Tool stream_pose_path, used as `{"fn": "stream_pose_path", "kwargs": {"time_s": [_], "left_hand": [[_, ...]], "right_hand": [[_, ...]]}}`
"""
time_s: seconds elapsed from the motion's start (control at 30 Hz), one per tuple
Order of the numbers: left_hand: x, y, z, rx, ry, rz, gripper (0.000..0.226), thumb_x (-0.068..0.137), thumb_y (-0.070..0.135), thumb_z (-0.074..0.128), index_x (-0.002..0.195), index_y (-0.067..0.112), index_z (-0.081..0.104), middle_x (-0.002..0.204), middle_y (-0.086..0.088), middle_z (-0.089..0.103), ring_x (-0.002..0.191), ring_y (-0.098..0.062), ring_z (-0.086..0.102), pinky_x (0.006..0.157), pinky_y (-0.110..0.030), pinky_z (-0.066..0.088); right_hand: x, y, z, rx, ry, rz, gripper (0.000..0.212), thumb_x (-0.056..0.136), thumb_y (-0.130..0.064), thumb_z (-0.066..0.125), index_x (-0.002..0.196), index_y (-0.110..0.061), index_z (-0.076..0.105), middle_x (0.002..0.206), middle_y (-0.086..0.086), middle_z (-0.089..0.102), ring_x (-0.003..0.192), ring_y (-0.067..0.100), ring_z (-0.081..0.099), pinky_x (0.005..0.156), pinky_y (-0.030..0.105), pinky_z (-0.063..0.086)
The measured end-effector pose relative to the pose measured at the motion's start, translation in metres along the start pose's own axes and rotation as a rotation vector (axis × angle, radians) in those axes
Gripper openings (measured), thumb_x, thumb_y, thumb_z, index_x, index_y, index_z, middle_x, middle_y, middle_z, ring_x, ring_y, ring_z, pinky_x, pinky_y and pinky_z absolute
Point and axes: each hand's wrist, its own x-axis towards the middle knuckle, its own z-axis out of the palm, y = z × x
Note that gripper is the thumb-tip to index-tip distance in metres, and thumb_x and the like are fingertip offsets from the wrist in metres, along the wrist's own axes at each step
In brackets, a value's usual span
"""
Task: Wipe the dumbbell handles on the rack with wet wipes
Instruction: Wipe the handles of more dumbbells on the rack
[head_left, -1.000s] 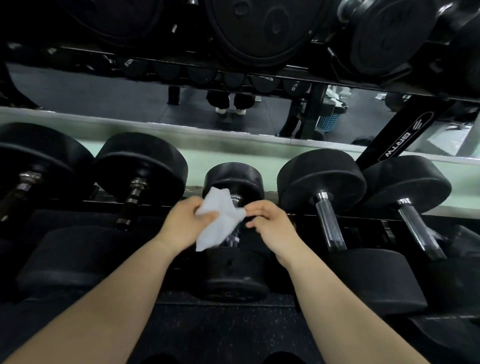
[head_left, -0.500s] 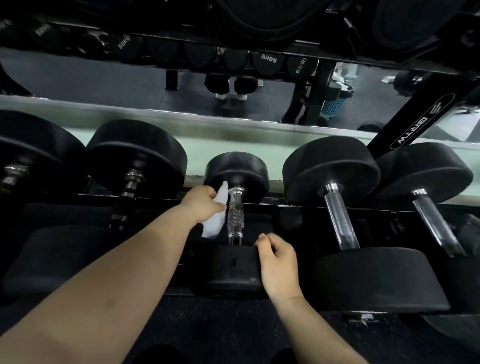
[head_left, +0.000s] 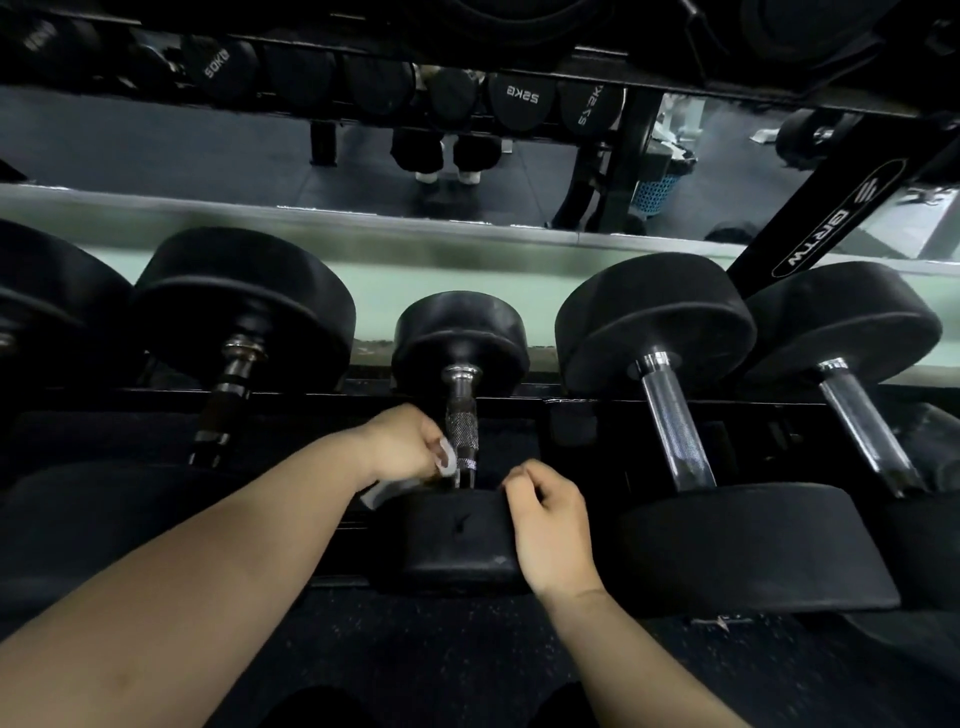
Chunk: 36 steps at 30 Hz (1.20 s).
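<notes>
Left hand (head_left: 402, 441) clamps wipe (head_left: 447, 461) against the middle handle (head_left: 461, 426) — wiping under way. Right hand (head_left: 550, 525), loosely curled and empty, steadies the weight (head_left: 457, 540). Neighbouring handles (head_left: 672, 431) apparently remain.

Scene dim overall, low contrast. Dumbbell heads (head_left: 244, 296) and rack (head_left: 613, 400) nearly black, detail lost in shadow. Brightest zones: pale green wall strip (head_left: 457, 260) and mirror (head_left: 208, 150) above it. Small glints on chrome handle (head_left: 672, 426) and knurled handle (head_left: 461, 426). Forearms evenly lit, no hard shadows. White wipe (head_left: 448, 460) slightly smeared by motion blur. Wide-angle bending strong at edges: wall strip bows, rack upright (head_left: 831, 202) leans. Corners darkened, soft, grainy.
</notes>
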Motion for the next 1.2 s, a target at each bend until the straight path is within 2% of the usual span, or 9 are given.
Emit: {"fn": "stream_pose_path", "kwargs": {"time_s": [0.13, 0.23, 0.43, 0.5, 0.63, 0.93, 1.0, 1.1, 1.2], "left_hand": [[0.003, 0.003, -0.001, -0.244, 0.294, 0.053, 0.025, 0.08, -0.005, 0.06, 0.103, 0.002, 0.065, 0.086, -0.004, 0.055, 0.084, -0.013, 0.049, 0.049, -0.002, 0.031], [0.002, 0.006, 0.005, -0.259, 0.333, 0.056, 0.023, 0.08, -0.005, 0.059, 0.1, 0.003, 0.066, 0.083, -0.005, 0.055, 0.082, -0.013, 0.048, 0.047, -0.001, 0.031], [-0.021, 0.01, 0.006, -0.015, 0.012, -0.009, 0.018, 0.082, -0.004, 0.055, 0.091, 0.001, 0.069, 0.033, 0.013, 0.044, 0.021, 0.004, 0.037, 0.025, -0.005, 0.022], [-0.021, 0.011, 0.003, -0.067, 0.021, 0.002, 0.019, 0.081, -0.006, 0.055, 0.093, 0.001, 0.068, 0.048, 0.006, 0.048, 0.027, 0.004, 0.042, 0.027, -0.003, 0.025], [-0.006, 0.004, -0.011, -0.47, 0.241, -0.094, 0.028, 0.084, -0.01, 0.049, 0.11, -0.002, 0.06, 0.079, -0.008, 0.055, 0.083, -0.018, 0.052, 0.056, -0.015, 0.04], [0.011, 0.013, -0.004, -0.979, 0.266, -0.208, 0.046, 0.091, -0.011, 0.025, 0.131, 0.002, 0.043, 0.108, -0.019, 0.057, 0.078, -0.027, 0.052, 0.069, -0.029, 0.041], [0.015, 0.011, -0.001, -0.972, 0.239, -0.21, 0.051, 0.087, -0.018, 0.021, 0.127, 0.003, 0.045, 0.108, -0.019, 0.053, 0.093, -0.031, 0.052, 0.078, -0.032, 0.039], [0.018, 0.004, 0.004, -0.869, 0.133, -0.193, 0.043, 0.081, -0.021, 0.022, 0.092, 0.004, 0.055, 0.08, -0.013, 0.054, 0.072, -0.026, 0.053, 0.064, -0.028, 0.041], [0.013, -0.003, 0.007, -0.519, -0.014, -0.164, 0.034, 0.077, -0.019, 0.03, 0.083, 0.005, 0.054, 0.07, -0.008, 0.051, 0.061, -0.019, 0.047, 0.051, -0.019, 0.037]], "right_hand": [[0.001, 0.002, 0.001, -0.007, 0.012, -0.013, 0.03, 0.086, -0.006, 0.046, 0.056, -0.008, 0.044, 0.055, -0.002, 0.039, 0.055, 0.004, 0.036, 0.052, 0.019, 0.029], [0.0, 0.002, 0.001, 0.001, 0.009, -0.015, 0.03, 0.085, -0.013, 0.046, 0.057, -0.002, 0.045, 0.057, 0.001, 0.04, 0.054, 0.004, 0.035, 0.052, 0.019, 0.029], [0.0, 0.001, 0.002, 0.006, 0.008, -0.007, 0.028, 0.085, -0.012, 0.046, 0.059, 0.0, 0.048, 0.058, 0.002, 0.041, 0.054, 0.004, 0.035, 0.051, 0.018, 0.029], [0.0, 0.002, 0.002, -0.002, 0.002, -0.014, 0.029, 0.084, -0.014, 0.046, 0.059, -0.001, 0.048, 0.058, 0.002, 0.04, 0.055, 0.004, 0.036, 0.051, 0.018, 0.029], [0.0, 0.001, 0.003, 0.008, 0.002, -0.028, 0.032, 0.073, -0.025, 0.041, 0.058, 0.002, 0.047, 0.057, 0.002, 0.041, 0.054, 0.004, 0.036, 0.051, 0.018, 0.03], [0.002, 0.005, 0.003, -0.005, 0.007, -0.031, 0.023, 0.068, -0.025, 0.037, 0.055, -0.008, 0.048, 0.054, -0.004, 0.043, 0.054, 0.001, 0.04, 0.052, 0.014, 0.032], [0.003, 0.006, 0.003, -0.009, 0.013, -0.036, 0.027, 0.068, -0.025, 0.037, 0.057, -0.004, 0.049, 0.055, -0.004, 0.043, 0.055, 0.001, 0.04, 0.054, 0.015, 0.032], [0.003, 0.007, 0.004, -0.003, 0.007, -0.025, 0.025, 0.068, -0.026, 0.037, 0.056, -0.007, 0.048, 0.055, -0.005, 0.043, 0.055, 0.001, 0.04, 0.054, 0.017, 0.031], [0.003, 0.008, 0.004, 0.013, 0.004, -0.024, 0.021, 0.068, -0.026, 0.038, 0.053, -0.013, 0.044, 0.054, -0.006, 0.041, 0.054, 0.002, 0.039, 0.052, 0.016, 0.031]]}}
